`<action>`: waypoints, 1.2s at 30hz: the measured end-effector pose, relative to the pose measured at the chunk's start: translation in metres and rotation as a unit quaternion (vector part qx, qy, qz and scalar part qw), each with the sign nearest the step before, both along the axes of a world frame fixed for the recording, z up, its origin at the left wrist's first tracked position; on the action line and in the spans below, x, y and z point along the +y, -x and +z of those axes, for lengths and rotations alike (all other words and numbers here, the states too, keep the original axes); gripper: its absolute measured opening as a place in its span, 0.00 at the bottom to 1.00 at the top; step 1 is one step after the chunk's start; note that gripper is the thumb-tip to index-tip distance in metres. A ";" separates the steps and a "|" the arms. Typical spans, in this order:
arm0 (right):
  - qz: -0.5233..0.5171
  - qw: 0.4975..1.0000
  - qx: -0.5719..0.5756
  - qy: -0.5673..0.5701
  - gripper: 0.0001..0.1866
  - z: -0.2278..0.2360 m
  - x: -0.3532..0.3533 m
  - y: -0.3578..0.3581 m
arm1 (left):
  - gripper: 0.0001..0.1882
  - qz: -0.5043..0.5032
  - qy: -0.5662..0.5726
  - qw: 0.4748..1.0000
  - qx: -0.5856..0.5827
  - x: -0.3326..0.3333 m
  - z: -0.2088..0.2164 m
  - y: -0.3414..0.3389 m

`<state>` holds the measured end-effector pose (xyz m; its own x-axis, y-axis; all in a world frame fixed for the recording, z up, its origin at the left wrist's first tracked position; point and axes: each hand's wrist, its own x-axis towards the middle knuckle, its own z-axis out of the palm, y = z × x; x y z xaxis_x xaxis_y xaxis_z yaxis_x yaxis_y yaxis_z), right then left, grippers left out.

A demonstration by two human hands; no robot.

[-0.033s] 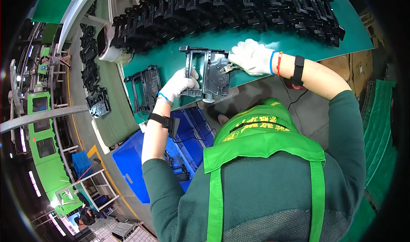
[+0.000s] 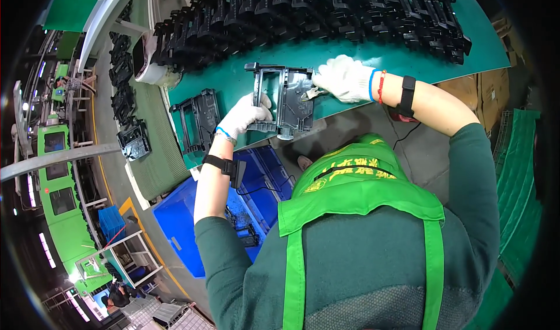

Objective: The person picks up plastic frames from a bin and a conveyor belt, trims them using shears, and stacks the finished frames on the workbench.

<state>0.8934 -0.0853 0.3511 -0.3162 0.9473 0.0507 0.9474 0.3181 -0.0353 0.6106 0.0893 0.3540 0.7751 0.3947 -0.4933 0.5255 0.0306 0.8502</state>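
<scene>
A black plastic frame part (image 2: 296, 111), with a rectangular opening on its left side, is held over the near edge of the green table (image 2: 233, 76). My left hand (image 2: 249, 113), in a white glove, is closed on its left lower bar. My right hand (image 2: 345, 79), also gloved, is closed around a small pair of nippers (image 2: 312, 94). The metal jaws of the nippers are at the right edge of the part; whether they touch it I cannot tell. A similar black part (image 2: 201, 120) lies on the table left of my left hand.
A long row of black parts (image 2: 326, 9) stands along the table's far side. More black parts (image 2: 133, 140) lie on a green conveyor belt (image 2: 154, 149) at left. A blue bin (image 2: 181, 231) holding black pieces sits below the table. Cardboard boxes (image 2: 487, 94) are at right.
My right hand and the nippers have shifted very slightly. The part and my left hand look the same.
</scene>
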 end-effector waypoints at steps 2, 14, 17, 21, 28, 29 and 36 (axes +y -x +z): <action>-0.022 0.991 0.035 0.130 0.15 0.007 0.003 0.000 | 0.16 0.007 0.000 1.000 -0.001 0.000 -0.001 0.002; -0.236 0.936 0.262 0.004 0.19 0.063 -0.024 0.024 | 0.15 0.132 0.166 0.952 -0.220 -0.034 0.054 0.019; -0.226 0.945 0.226 -0.075 0.22 0.077 -0.015 0.030 | 0.16 0.167 -0.060 0.980 -0.089 -0.058 0.083 0.001; -0.201 0.958 0.174 -0.109 0.25 0.094 -0.004 0.044 | 0.17 0.135 -0.212 0.965 0.081 -0.073 0.102 -0.023; -0.206 0.962 0.147 -0.099 0.25 0.079 0.008 0.049 | 0.19 0.123 -0.266 0.954 0.060 -0.070 0.066 -0.022; -0.203 0.963 0.145 -0.098 0.24 0.078 0.008 0.050 | 0.19 0.124 -0.264 0.954 0.066 -0.070 0.066 -0.022; -0.231 0.958 0.147 -0.083 0.21 0.061 0.008 0.047 | 0.19 0.120 -0.274 0.951 0.072 -0.077 0.059 -0.026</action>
<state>0.8465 -0.0769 0.4118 0.1858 0.9537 0.2364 0.9453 -0.1078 -0.3079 0.6366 0.0119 0.4130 0.5699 0.7807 -0.2563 0.6714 -0.2626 0.6930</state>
